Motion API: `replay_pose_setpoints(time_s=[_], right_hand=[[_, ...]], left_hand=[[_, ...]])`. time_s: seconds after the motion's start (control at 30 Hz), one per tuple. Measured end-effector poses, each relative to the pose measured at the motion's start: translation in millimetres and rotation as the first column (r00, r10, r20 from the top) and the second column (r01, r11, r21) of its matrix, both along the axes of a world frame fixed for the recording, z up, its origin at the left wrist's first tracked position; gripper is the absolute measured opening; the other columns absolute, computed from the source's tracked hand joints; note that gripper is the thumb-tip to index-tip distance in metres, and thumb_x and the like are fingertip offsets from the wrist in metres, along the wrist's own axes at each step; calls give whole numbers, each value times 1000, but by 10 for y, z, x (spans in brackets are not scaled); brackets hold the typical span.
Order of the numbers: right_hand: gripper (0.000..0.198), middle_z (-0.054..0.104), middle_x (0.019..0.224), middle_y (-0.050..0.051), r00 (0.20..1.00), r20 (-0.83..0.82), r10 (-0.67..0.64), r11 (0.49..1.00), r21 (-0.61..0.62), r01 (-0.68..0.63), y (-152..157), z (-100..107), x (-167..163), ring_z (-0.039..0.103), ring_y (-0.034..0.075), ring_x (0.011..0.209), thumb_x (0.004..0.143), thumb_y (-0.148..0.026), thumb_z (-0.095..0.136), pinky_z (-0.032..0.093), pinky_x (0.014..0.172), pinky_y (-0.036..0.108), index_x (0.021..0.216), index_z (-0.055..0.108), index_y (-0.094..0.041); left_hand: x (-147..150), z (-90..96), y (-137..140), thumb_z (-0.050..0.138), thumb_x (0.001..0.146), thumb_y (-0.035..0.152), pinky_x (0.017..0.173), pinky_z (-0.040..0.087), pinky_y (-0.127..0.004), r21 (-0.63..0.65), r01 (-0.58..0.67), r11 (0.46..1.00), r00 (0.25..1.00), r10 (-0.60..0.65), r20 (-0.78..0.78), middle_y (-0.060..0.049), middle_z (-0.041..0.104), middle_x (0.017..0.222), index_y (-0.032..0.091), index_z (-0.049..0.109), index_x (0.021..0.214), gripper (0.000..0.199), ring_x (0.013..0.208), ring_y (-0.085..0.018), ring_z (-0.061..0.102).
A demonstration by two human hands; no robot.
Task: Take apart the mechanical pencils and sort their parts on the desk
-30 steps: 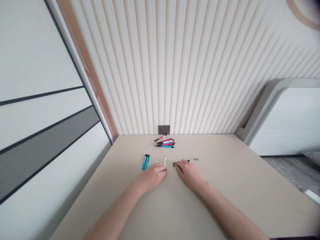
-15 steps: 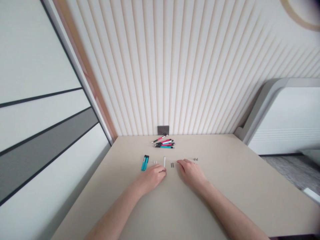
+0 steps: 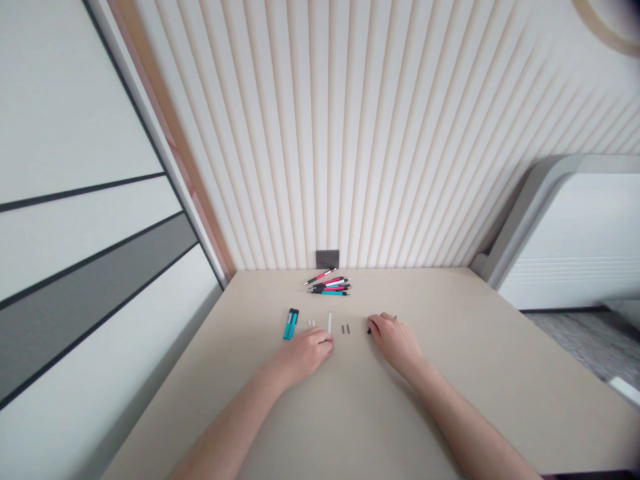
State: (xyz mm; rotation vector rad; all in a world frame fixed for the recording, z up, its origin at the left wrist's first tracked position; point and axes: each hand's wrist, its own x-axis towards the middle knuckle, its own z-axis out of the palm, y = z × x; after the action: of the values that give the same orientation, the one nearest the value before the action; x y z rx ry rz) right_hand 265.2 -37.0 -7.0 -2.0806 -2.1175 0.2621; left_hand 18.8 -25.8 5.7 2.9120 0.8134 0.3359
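Note:
My left hand (image 3: 311,350) rests on the table with its fingers curled together. Its fingertips lie at the near end of a thin white tube (image 3: 329,321); what they hold, if anything, is hidden. Just beyond its knuckles are small white pieces (image 3: 311,323). Two teal pen barrels (image 3: 291,324) with black ends lie side by side to the left. My right hand (image 3: 393,337) is closed at the tabletop, thumb and finger on a small black piece (image 3: 369,331). Two short dark grey pieces (image 3: 345,329) lie between the hands.
Several red, blue and black pens (image 3: 330,287) lie piled at the table's (image 3: 425,293) back edge. Behind them, a dark wall socket (image 3: 327,259) sits on the ribbed wall. A white panelled cabinet (image 3: 100,267) stands left, and a pale headboard (image 3: 565,233) rises right.
My right hand has moved right, away from the grey pieces. A black piece now shows at its fingertips, and it covers most of the small metallic pieces. My left hand stays put.

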Motion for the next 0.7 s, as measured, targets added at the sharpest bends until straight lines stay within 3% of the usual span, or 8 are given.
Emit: replay_pose_setpoints(time_s=[0.27, 0.53, 0.7], right_hand=[[31, 65, 111, 4, 990, -75, 117, 993, 26, -115, 12, 35, 10, 64, 17, 94, 98, -24, 38, 40, 75, 24, 118, 61, -27], [29, 69, 113, 4, 987, -134, 83, 994, 76, -73, 17, 24, 17, 65, 19, 99, 97, -28, 41, 42, 79, 25, 114, 64, -27], [33, 74, 99, 6, 958, -285, -15, 986, 154, 61, 17, 33, 57, 68, 21, 89, 98, -37, 36, 43, 76, 26, 109, 65, -25]], left_hand=[[-8, 10, 2, 46, 94, 13, 85, 48, -31, -10, 14, 1000, 1000, -14, 12, -6, 65, 97, 17, 64, 91, 19, 92, -19, 61], [-8, 11, 3, 47, 94, 13, 85, 48, -31, -22, 11, 1000, 1000, -11, 13, -6, 65, 97, 16, 65, 91, 18, 93, -19, 61], [-4, 21, -2, 47, 94, 14, 84, 48, -30, -17, 18, 1000, 999, -17, 37, -6, 65, 95, 17, 64, 89, 18, 91, -19, 61]])
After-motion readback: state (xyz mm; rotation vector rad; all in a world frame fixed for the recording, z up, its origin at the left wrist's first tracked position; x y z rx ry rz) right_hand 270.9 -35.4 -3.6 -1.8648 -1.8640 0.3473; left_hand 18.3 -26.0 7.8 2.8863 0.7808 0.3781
